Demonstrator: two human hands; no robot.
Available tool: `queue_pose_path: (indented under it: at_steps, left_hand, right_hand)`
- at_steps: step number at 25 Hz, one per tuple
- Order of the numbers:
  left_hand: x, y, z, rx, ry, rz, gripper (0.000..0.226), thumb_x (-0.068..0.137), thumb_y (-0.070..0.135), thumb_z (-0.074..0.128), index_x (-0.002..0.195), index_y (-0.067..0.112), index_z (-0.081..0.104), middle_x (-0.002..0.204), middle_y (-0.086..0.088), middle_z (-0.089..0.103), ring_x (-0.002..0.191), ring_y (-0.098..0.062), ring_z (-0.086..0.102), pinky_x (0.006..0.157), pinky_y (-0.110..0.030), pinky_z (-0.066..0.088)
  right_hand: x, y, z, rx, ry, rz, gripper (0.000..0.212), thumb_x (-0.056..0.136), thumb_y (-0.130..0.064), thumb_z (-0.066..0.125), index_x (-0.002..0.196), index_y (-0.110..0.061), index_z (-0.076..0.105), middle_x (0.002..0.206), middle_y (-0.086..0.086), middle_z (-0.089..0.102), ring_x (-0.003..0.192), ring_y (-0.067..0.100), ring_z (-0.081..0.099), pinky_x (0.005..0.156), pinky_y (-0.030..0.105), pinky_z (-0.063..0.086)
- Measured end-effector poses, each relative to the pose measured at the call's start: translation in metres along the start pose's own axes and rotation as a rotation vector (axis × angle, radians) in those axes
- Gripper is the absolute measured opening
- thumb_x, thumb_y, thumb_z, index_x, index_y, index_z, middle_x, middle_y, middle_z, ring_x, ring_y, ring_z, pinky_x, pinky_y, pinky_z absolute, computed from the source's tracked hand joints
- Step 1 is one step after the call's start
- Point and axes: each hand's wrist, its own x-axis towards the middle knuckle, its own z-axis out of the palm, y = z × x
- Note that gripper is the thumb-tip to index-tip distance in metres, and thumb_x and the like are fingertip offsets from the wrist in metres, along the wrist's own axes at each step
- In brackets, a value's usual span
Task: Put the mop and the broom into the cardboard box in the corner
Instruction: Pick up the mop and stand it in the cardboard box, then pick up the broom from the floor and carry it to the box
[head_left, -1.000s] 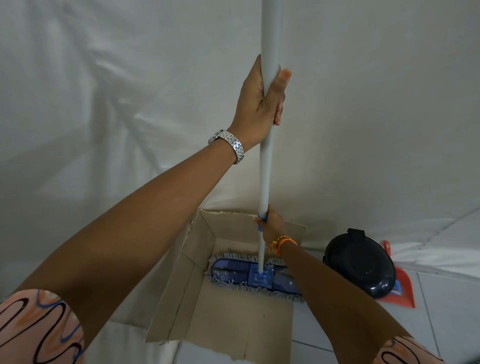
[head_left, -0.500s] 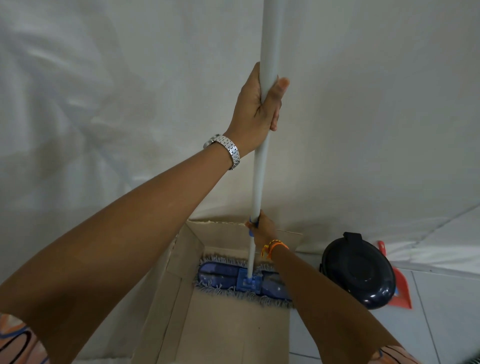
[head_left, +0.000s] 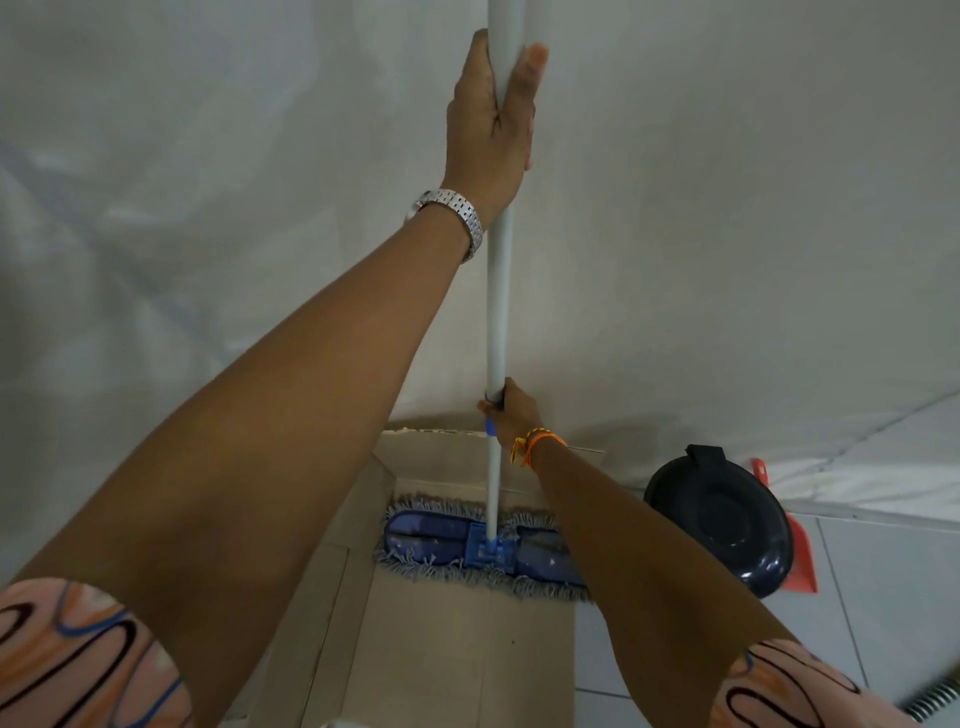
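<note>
The mop stands upright with its white pole (head_left: 497, 312) and its blue fringed head (head_left: 478, 543) resting flat on the bottom of the open cardboard box (head_left: 441, 649), against the far wall of the box. My left hand (head_left: 493, 124), with a metal watch on the wrist, grips the pole high up. My right hand (head_left: 511, 410), with an orange bracelet, grips the pole low, just above the box's far rim. No broom is in view.
A dark round bin with a lid (head_left: 722, 519) stands right of the box. A red dustpan (head_left: 797, 556) lies behind it on the white tiled floor (head_left: 893, 597). White sheeting (head_left: 727, 234) covers the wall behind.
My left hand has slid higher on the pole. The view has moved closer over the box, and the mop head stays on the box bottom.
</note>
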Motion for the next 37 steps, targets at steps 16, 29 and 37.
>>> queue_pose_path:
  at_steps: [16, 29, 37]
  left_hand:
    - [-0.173, -0.051, -0.023, 0.756, 0.411, -0.165, 0.03, 0.086, 0.037, 0.056, 0.112, 0.022, 0.057, 0.113, 0.005, 0.058, 0.108, -0.025, 0.052, 0.083, -0.038, 0.048]
    - [-0.401, 0.064, 0.174, 0.775, -0.134, -0.262, 0.016, 0.086, 0.018, 0.059, 0.1, 0.023, 0.062, 0.11, 0.0, 0.059, 0.107, -0.029, 0.051, 0.086, -0.038, 0.046]
    - [-0.589, 0.167, 0.368, 0.638, -0.215, -0.531, 0.012, 0.091, 0.014, 0.056, 0.095, 0.022, 0.064, 0.107, -0.003, 0.063, 0.107, -0.032, 0.054, 0.085, -0.041, 0.048]
  right_hand:
    - [-0.117, 0.018, -0.051, -0.075, 0.064, 0.225, 0.046, 0.094, -0.025, 0.06, 0.13, 0.0, 0.047, 0.133, 0.019, 0.054, 0.121, 0.034, 0.054, 0.099, 0.037, 0.045]
    - [-0.382, 0.26, -0.277, -0.24, 0.183, 0.463, 0.032, 0.093, -0.015, 0.057, 0.117, 0.005, 0.062, 0.127, 0.024, 0.061, 0.122, 0.037, 0.055, 0.101, 0.037, 0.041]
    - [-0.568, 0.443, -0.431, -0.177, 0.313, 0.629, 0.035, 0.093, -0.015, 0.057, 0.125, 0.0, 0.058, 0.132, 0.019, 0.059, 0.127, 0.035, 0.052, 0.109, 0.038, 0.037]
